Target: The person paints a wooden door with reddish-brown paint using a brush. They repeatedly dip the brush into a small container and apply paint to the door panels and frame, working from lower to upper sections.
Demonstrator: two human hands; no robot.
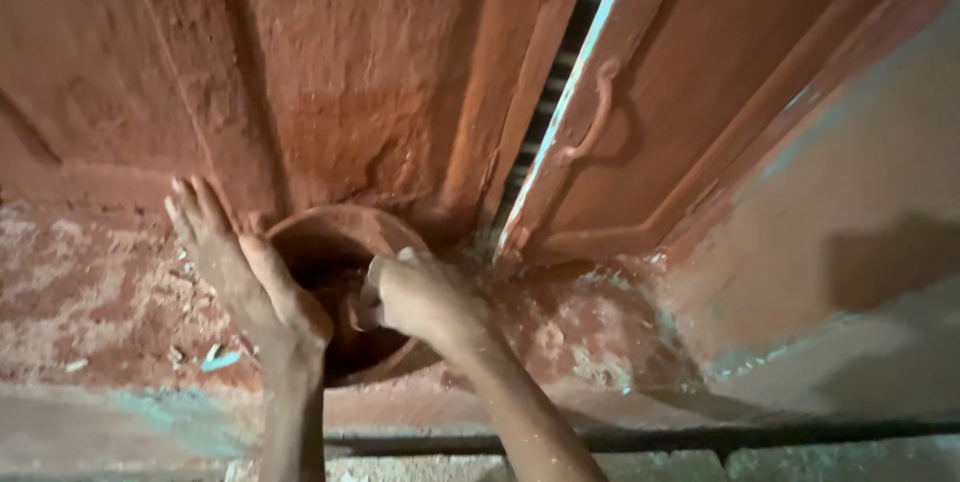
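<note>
Down on the floor (100, 312), right in front of a red door (350, 72), sits a round bowl (340, 232). It is reddish brown, like the door and the dusty floor. It rests close to the bottom of the door, near the spot where the two door halves meet.

From the head camera, both hands are at the bowl. The left hand (240, 272) is open and flat. Its fingers (195, 207) point up toward the door, and the side of the hand lies along the left rim of the bowl. The right hand (415, 292) is curled into a loose fist over the right side of the bowl, with the fingers bent down inside. I cannot tell if it holds anything.

Both hands are covered in pale dust.

One door half stands a little open, and a dark gap (560, 82) with bright light shows between the halves. A curved handle (597, 112) sits on the right door half. Small bits of blue paint (220, 360) lie on the floor to the left of the bowl. To the right stands a pale wall (860, 182).
</note>
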